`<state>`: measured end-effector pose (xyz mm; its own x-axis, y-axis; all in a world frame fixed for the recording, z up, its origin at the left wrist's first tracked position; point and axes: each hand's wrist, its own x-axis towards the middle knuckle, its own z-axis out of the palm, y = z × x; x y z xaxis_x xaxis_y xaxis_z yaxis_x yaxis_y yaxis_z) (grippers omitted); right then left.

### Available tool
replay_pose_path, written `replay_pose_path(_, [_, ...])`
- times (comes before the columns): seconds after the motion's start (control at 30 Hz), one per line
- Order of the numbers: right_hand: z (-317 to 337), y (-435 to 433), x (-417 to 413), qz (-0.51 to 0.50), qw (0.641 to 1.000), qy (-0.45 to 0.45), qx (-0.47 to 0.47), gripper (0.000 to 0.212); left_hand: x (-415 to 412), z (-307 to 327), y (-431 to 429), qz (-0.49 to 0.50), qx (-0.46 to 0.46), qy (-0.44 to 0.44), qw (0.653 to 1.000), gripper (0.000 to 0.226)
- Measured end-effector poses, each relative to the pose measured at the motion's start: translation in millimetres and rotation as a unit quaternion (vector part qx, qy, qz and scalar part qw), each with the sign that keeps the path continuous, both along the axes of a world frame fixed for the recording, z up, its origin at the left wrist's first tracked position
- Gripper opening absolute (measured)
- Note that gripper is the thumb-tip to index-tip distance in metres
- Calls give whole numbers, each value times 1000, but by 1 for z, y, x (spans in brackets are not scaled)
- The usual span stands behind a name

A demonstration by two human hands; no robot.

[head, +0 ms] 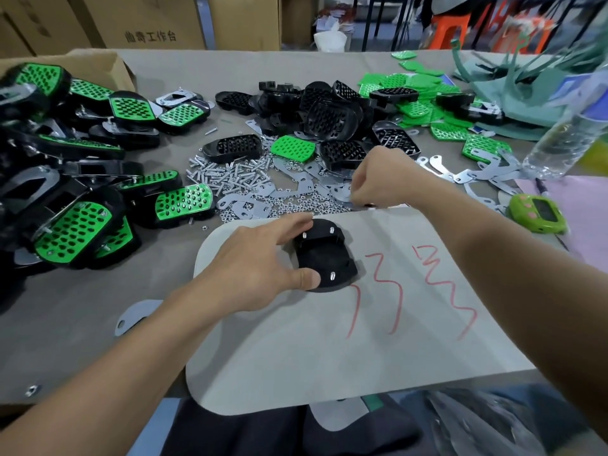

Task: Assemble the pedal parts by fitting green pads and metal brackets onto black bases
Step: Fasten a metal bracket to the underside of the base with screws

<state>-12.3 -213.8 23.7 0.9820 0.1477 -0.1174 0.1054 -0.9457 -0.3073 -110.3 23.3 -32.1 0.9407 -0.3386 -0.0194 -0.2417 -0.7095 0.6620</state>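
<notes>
A black pedal base [329, 258] lies upside down on the grey mat [329, 350], with three screw ends sticking up from it. My left hand [256, 268] holds it between thumb and fingers at its left side. My right hand [378, 179] is further back, fingers curled down into the scattered metal brackets [332, 189] and small nuts [296, 205]; what it pinches is hidden. A loose green pad [292, 149] lies beyond the screws [227, 176].
Finished green-and-black pedals [75, 192] are heaped at the left beside a cardboard box [98, 65]. Black bases [329, 110] and green pads [414, 93] are piled at the back. A plastic bottle [566, 139] and a green counter [539, 213] sit at the right.
</notes>
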Motion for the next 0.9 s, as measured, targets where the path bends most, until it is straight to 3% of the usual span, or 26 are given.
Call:
replay_pose_path(0.17, [11, -19, 18, -57, 993, -103, 12, 36, 7, -4, -1, -22, -46, 17, 999, 96])
replay_pose_path(0.33, [-8, -27, 22, -16, 995, -54, -85, 38, 13, -10, -8, -31, -81, 13, 996, 97])
replay_pose_path(0.47, [-30, -29, 16, -43, 995, -90, 1, 53, 16, -11, -9, -27, -77, 1, 997, 102])
replay_pose_path(0.57, [-38, -29, 17, -52, 991, -120, 34, 41, 21, -9, -10, -27, -73, -3, 997, 100])
replay_pose_path(0.67, [-39, -25, 20, -21, 986, -165, -5, 27, 30, -7, -15, -12, -78, -8, 997, 97])
replay_pose_path(0.9, [-37, -25, 23, 52, 974, -205, -76, 16, 35, -10, -16, -13, -79, -16, 997, 96])
